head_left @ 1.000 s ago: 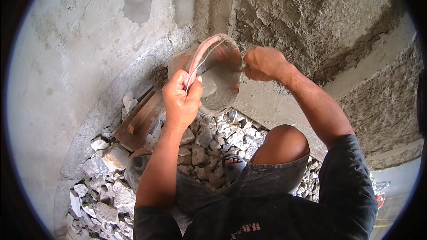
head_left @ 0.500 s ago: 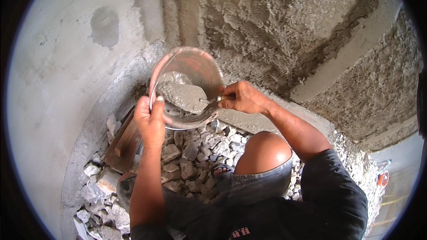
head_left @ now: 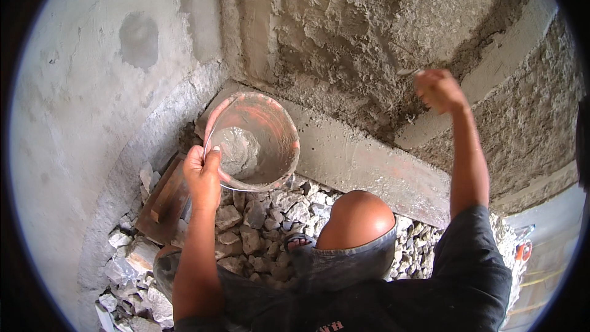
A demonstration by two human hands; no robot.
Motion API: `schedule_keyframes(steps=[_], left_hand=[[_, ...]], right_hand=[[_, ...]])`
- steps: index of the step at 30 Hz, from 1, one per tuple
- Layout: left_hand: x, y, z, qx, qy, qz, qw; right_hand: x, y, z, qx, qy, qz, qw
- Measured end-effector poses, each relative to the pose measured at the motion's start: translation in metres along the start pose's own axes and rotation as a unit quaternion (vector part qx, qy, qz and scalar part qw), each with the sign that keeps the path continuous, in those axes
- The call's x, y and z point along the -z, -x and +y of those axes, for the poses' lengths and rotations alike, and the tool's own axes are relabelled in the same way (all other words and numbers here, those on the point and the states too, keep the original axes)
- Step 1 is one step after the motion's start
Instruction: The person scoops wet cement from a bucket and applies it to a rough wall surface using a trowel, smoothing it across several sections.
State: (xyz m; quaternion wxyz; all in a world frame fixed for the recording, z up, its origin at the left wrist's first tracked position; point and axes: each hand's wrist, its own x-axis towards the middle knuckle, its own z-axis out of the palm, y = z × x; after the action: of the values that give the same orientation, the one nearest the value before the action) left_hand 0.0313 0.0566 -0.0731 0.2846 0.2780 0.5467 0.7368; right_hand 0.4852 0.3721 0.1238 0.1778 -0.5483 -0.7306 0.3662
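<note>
My left hand (head_left: pixel 203 175) grips the near rim of a pink plastic pan (head_left: pixel 270 132), which is tilted toward me. A lump of wet grey mortar (head_left: pixel 236 150) lies inside the pan. My right hand (head_left: pixel 437 89) is raised to the right, closed around the handle of a small trowel (head_left: pixel 407 72) whose blade touches the rough plastered wall (head_left: pixel 369 18). I squat, with my right knee (head_left: pixel 356 221) bare below the pan.
Broken grey stones (head_left: pixel 264 215) cover the floor under me. A wooden float (head_left: pixel 165 200) lies on the rubble at the left. A smooth cement ledge (head_left: pixel 369 166) runs along the wall foot. The left wall (head_left: pixel 80 86) is smooth grey.
My right hand has left the pan and swung up and right to the wall with the trowel. The pan has sunk a little lower in my left hand.
</note>
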Motion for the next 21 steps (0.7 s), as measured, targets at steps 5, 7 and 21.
schedule_keyframes(steps=[5, 7, 21], left_hand=[[0.010, 0.000, -0.006, 0.003, 0.003, 0.010, 1.000], [0.008, 0.000, -0.006, 0.002, 0.002, 0.012, 1.000], [0.004, 0.007, 0.011, 0.010, -0.019, -0.002, 1.000]], right_hand=[[0.016, 0.052, -0.067, 0.094, 0.107, 0.077, 0.987], [-0.010, 0.061, -0.064, 0.076, 0.219, 0.065, 0.971], [-0.052, -0.066, -0.008, 0.022, 0.528, -0.017, 0.849]])
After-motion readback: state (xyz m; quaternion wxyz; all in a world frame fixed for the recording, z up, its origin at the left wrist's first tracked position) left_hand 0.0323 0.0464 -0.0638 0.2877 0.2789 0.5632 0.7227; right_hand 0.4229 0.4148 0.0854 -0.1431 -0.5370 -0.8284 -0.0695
